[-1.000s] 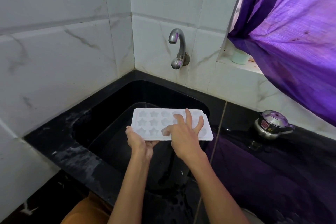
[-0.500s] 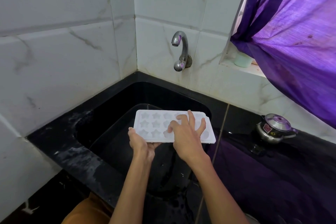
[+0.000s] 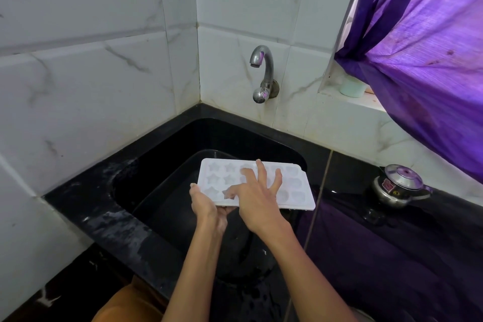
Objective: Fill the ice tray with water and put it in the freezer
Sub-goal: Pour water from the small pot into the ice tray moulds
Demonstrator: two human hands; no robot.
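A white ice tray (image 3: 295, 185) with star and round moulds is held level over the black sink (image 3: 167, 154). My left hand (image 3: 206, 206) grips its near left corner, thumb on top and fingers underneath. My right hand (image 3: 257, 198) lies on top of the tray with fingers spread, fingertips touching the moulds in the middle. A steel tap (image 3: 262, 70) juts from the tiled wall above the sink; no water is running from it.
Black wet counter (image 3: 86, 206) rims the sink. A small steel pressure cooker (image 3: 398, 185) stands on the counter at right. A purple curtain (image 3: 423, 47) hangs over the window ledge, where a pale green cup (image 3: 352, 86) sits. White tiled walls close the corner.
The tray and both hands stay in nearly the same place over the sink. My right fingers have shifted slightly across the moulds.
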